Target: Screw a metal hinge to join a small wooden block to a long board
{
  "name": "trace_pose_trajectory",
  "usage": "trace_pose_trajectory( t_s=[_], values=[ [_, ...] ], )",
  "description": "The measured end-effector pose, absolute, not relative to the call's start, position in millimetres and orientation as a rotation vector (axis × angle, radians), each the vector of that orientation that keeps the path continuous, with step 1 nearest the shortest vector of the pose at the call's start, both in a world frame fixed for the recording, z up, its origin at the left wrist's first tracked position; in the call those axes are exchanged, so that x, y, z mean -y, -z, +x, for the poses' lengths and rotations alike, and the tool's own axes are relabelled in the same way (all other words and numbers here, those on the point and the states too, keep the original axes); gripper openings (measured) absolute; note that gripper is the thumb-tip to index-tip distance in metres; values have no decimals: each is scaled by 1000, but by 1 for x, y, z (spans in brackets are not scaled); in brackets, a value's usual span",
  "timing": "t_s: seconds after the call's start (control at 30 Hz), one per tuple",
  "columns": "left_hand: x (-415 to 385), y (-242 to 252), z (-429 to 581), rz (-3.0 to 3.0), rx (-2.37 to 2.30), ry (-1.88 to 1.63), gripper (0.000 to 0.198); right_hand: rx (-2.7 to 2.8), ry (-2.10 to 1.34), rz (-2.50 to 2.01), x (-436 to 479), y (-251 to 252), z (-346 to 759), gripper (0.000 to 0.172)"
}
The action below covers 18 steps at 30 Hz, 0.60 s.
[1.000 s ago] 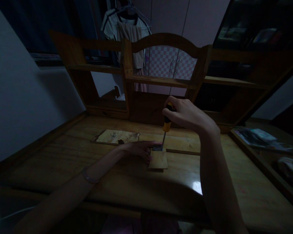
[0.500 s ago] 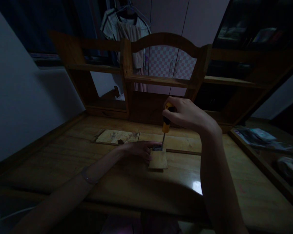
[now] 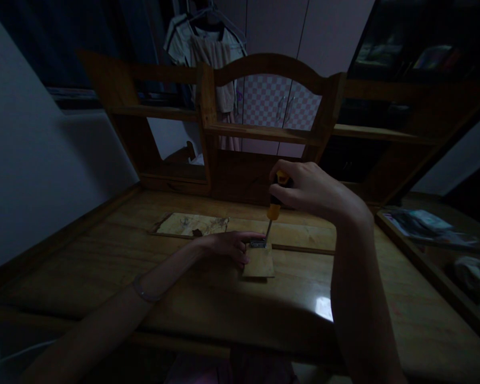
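My right hand (image 3: 308, 186) is wrapped round the yellow and black handle of a screwdriver (image 3: 273, 211), held nearly upright with a slight tilt. Its shank reaches down to the right end of a small metal hinge (image 3: 258, 244); the tip's exact contact is too small to make out. The hinge lies along the far edge of a small square wooden board (image 3: 260, 263). My left hand (image 3: 229, 245) steadies these from the left: its index finger stretches along the hinge, while the thumb and curled fingers press at the board's left edge.
Behind the hands, a longer wooden strip (image 3: 304, 236) lies on the wooden desk (image 3: 144, 256), and a stained, patterned board (image 3: 190, 224) is to its left. A wooden shelf unit (image 3: 264, 130) stands along the back. Papers (image 3: 420, 224) lie on the right. Light is dim.
My right hand and wrist have shifted slightly right, and the screwdriver's handle leans a little further that way. My left hand, the hinge and the board stay in place.
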<state>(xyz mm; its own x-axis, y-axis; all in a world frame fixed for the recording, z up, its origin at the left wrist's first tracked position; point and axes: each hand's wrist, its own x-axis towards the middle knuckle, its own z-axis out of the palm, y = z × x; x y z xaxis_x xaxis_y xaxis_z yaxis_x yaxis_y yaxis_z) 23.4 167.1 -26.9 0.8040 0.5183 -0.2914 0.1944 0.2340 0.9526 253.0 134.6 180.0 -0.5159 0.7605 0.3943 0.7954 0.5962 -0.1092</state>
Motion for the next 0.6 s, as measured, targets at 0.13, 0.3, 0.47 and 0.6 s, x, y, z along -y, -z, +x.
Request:
trace_pose_trajectory(
  t_s=[0.13, 0.3, 0.47, 0.6],
  values=[
    [-165, 26, 23, 1356, -668, -248, 102, 2424, 164, -1238, -134, -179, 252, 23],
    [-164, 25, 24, 1339, -664, -249, 102, 2415, 147, -1247, -133, -182, 249, 32],
    [-166, 28, 23, 1337, -690, -241, 99, 2450, 40, -1096, -135, -181, 251, 14],
    [-164, 26, 24, 1329, -681, -252, 100, 2419, 132, -1154, -135, -179, 249, 22]
  ],
)
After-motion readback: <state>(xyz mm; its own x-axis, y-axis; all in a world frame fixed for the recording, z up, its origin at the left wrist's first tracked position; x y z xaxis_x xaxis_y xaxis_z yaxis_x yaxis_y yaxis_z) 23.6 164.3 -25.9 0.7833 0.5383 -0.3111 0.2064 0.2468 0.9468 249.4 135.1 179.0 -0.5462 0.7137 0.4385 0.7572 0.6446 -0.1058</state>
